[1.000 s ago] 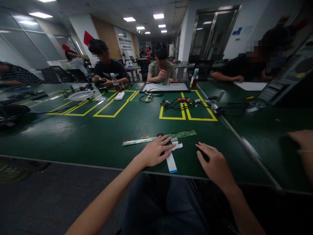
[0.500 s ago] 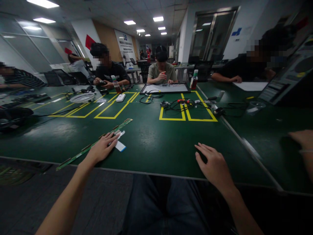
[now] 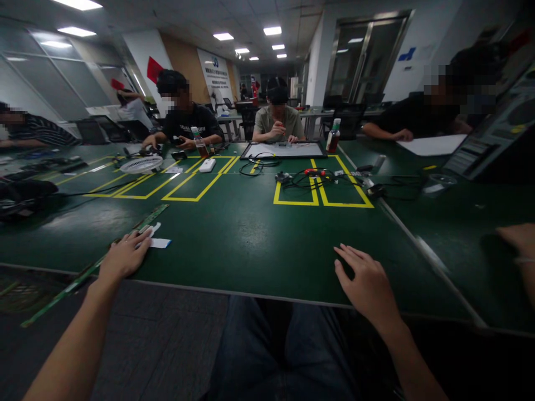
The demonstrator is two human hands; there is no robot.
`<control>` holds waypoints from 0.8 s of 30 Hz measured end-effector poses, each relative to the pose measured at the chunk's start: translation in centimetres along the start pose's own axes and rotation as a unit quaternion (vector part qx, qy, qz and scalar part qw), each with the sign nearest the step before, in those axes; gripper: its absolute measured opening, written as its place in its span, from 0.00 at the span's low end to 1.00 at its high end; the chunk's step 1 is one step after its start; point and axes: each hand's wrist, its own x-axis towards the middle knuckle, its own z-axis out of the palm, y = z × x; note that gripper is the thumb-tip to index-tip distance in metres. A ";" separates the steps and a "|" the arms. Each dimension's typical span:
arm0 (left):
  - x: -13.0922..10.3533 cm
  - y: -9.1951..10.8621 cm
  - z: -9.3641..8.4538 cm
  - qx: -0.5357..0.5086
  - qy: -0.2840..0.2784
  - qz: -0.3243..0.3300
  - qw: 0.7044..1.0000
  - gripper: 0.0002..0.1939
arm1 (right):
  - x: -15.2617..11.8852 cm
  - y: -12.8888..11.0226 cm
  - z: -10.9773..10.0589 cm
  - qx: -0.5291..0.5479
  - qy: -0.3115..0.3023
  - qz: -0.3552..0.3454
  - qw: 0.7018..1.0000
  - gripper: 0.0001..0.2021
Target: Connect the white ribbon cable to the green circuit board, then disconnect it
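My left hand (image 3: 127,254) lies over a long, thin green circuit strip (image 3: 86,273) at the left of the green table (image 3: 251,245); its fingers cover the strip's middle, and whether they grip it is hidden. The strip's lower end juts out past the table's front edge. A white ribbon cable (image 3: 160,243) with a blue end sticks out beside the fingertips. At the right, my right hand (image 3: 365,281) rests near the front edge, fingers stretched and empty.
Yellow tape outlines (image 3: 295,203) mark the table's middle. Black cables (image 3: 307,179), a white box (image 3: 207,165), a small fan (image 3: 141,164) and bottles (image 3: 333,136) stand beyond. A computer case (image 3: 489,133) is at the right. Other people sit around; one hand (image 3: 516,242) is at the right edge.
My left hand and the green strip with its ribbon cable have moved left and toward the front edge, the strip now overhanging it more. My right hand has stayed in place.
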 end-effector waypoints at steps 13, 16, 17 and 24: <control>-2.3 2.2 -1.3 -0.060 0.073 -0.009 0.995 0.32 | 0.0 -0.1 0.1 -0.001 -0.002 0.001 1.000 0.20; -2.2 2.2 -1.3 -0.064 0.043 -0.020 0.997 0.32 | 0.1 -0.1 0.1 -0.003 -0.001 0.000 1.000 0.20; -2.2 2.2 -1.3 -0.066 0.040 -0.020 0.997 0.31 | 0.1 -0.1 0.1 -0.004 0.000 -0.001 1.000 0.21; -2.0 1.6 -1.0 -0.102 0.048 0.016 0.993 0.29 | 0.0 0.1 0.4 -0.013 0.007 -0.008 1.000 0.21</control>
